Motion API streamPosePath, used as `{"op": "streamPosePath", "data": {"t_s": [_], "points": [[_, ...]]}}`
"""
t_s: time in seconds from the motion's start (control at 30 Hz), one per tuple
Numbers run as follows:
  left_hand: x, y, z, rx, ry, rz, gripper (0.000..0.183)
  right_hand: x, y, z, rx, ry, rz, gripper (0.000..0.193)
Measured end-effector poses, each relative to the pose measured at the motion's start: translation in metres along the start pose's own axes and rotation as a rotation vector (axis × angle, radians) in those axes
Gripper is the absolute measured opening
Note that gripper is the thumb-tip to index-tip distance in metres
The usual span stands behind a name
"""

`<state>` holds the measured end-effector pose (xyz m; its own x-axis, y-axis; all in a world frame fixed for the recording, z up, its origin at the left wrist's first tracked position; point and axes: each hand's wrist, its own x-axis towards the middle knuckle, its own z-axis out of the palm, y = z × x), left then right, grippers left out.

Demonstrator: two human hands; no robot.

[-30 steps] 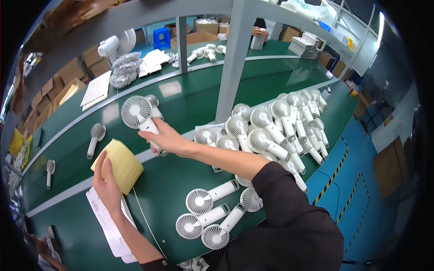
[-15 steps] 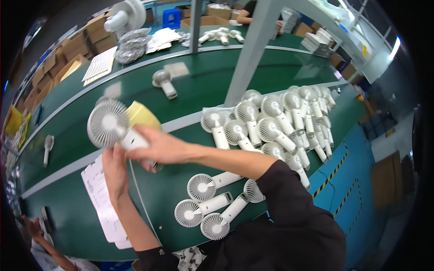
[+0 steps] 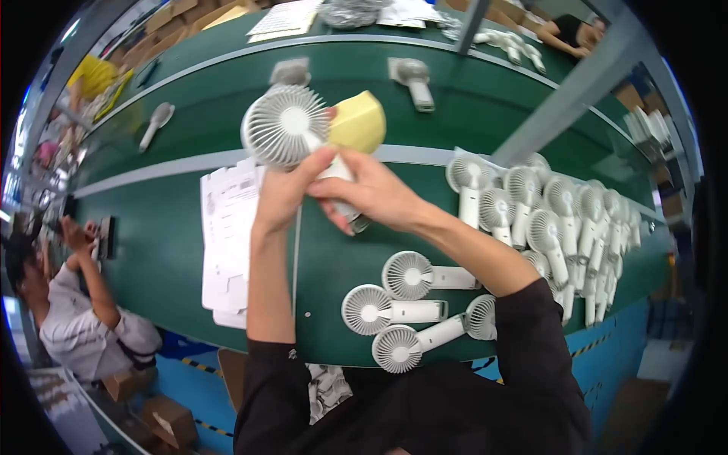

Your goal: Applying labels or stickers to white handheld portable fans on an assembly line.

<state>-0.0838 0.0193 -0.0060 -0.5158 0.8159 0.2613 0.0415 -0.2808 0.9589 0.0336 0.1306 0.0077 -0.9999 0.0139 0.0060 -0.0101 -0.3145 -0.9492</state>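
Both my hands hold one white handheld fan over the green table. My left hand grips it just below the round grille, with the thumb along the front. Around the handle my right hand is closed, and the handle's lower end sticks out beneath its fingers. A curved yellow piece shows just beyond the fan; I cannot tell whether it is held. White printed sheets lie left of my left forearm. Several fans lie near the table's front edge, by my right arm.
Many white fans are heaped at the right, beside a slanted grey post. Beyond the metal rail, a green belt carries a few fans. At the left a person in a light shirt works at the same table.
The view has swung left, so the table's contents sit farther right. My hands still hold the fan, and my right hand has drawn closer around its handle.
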Motion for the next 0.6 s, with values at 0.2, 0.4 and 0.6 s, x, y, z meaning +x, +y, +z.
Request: {"op": "streamPosePath", "data": {"t_s": [0.2, 0.4, 0.6], "points": [[0.001, -0.014, 0.011, -0.333, 0.175, -0.209, 0.048, 0.012, 0.015, 0.0, -0.139, 0.216, -0.154, 0.034], [0.001, -0.01, 0.023, -0.359, 0.312, -0.115, 0.042, 0.014, 0.031, 0.009, -0.345, 0.287, -0.23, 0.033], [-0.001, -0.01, 0.021, -0.289, 0.284, -0.121, 0.045, 0.004, 0.026, 0.011, -0.179, 0.262, -0.187, 0.037]]}}
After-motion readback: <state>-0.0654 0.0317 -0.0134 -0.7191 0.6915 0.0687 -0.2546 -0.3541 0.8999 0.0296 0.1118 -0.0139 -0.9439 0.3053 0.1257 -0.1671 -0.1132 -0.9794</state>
